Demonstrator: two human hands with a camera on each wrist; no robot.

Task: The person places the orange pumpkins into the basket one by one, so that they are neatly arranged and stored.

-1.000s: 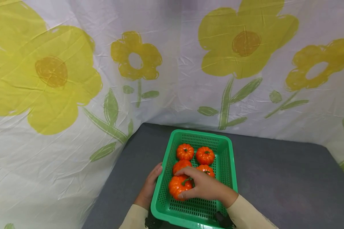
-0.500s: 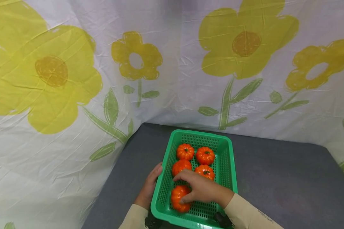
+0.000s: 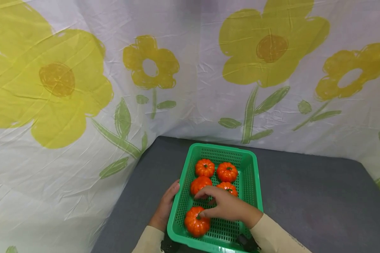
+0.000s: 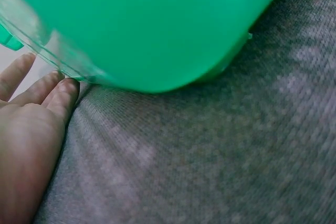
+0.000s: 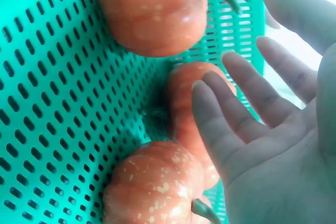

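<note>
A green perforated plastic basket point(image 3: 258, 186) holds several small orange toy pumpkins. Two pumpkins sit at the back, a left one point(image 3: 204, 168) and a right one point(image 3: 227, 172). Behind my right hand lie a middle-left pumpkin point(image 3: 200, 185) and a partly covered middle-right pumpkin point(image 3: 228, 187). The front pumpkin point(image 3: 196, 225) is near the basket's front left. My right hand point(image 3: 225, 207) hovers over it, thumb by its stem; in the right wrist view the fingers are spread with nothing gripped. My left hand point(image 3: 164, 208) rests along the basket's left side, fingers extended.
The basket stands on a dark grey cloth-covered table point(image 3: 304, 196). White sheeting point(image 3: 196, 105) printed with yellow flowers rises behind the table and along its left side.
The front pumpkin has moved toward the basket's front and turned, so its stem now faces up. My right hand has let go of it. The left hand has stayed put.
</note>
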